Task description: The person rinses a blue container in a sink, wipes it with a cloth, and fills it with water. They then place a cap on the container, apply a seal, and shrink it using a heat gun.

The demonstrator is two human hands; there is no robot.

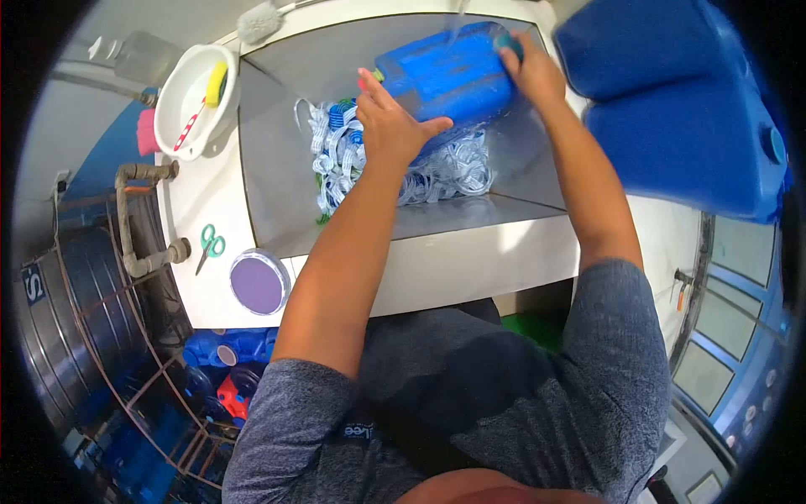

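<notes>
A blue plastic water jug [457, 71] lies tilted on its side over the metal sink basin [277, 168]. My left hand [393, 122] grips its left end, thumb along the lower side and fingers near a small yellow-green and red fitting [369, 80]. At the jug's upper right corner my right hand [536, 71] is closed around a small teal piece [508, 46]; I cannot tell whether this is a cap or a scrubbing pad. Beneath the jug, a heap of white-and-blue printed strips [449, 168] lies in the basin. Water seems to stream down onto the jug's top.
Large blue jugs [672, 126] stand at the right. Left of the basin are a white tub [168, 105] with a yellow-headed brush [217, 84], green-handled scissors [210, 244] and a round purple-topped container [259, 284]. A pipe [130, 218] runs beside the counter.
</notes>
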